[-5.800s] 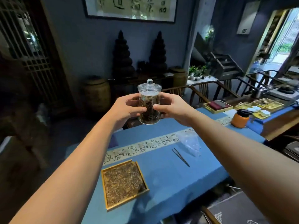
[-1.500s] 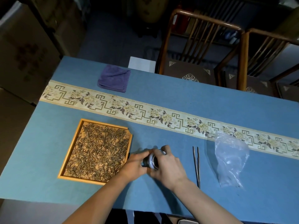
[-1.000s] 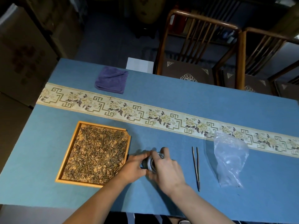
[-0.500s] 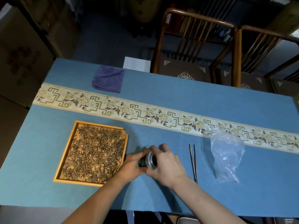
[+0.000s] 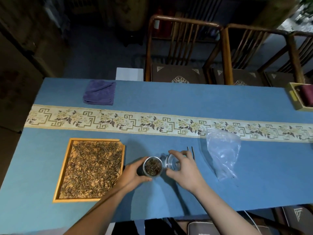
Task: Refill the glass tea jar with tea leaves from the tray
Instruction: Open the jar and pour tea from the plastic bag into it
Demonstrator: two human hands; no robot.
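Dim room, dark floor. Blue table (image 5: pixel 169 99) with patterned cream runner (image 5: pixel 118 122) across the middle. Two wooden chairs (image 5: pixel 183 48) behind far edge. Tray (image 5: pixel 58 184) of tea leaves (image 5: pixel 91 168) near-left. Purple cloth (image 5: pixel 99 94) far-left, plastic bag (image 5: pixel 221 150) right, tweezers (image 5: pixel 192 150) beside it. Left hand (image 5: pixel 132 173) curled round open tea jar (image 5: pixel 152 167), just right of tray. Right hand (image 5: pixel 184 170) grips glass lid (image 5: pixel 171 162), touching jar rim.

Count on table: 1 tea tray (image 5: pixel 58 177), near left; 1 glass jar (image 5: pixel 152 166); 1 lid (image 5: pixel 171 162); 1 tweezers (image 5: pixel 192 150); 1 plastic bag (image 5: pixel 221 150); 1 purple cloth (image 5: pixel 99 92), far left; 1 box (image 5: pixel 294 97), far right. Chairs (image 5: pixel 177 48) beyond: 3. Hands (image 5: pixel 133 173): 2.
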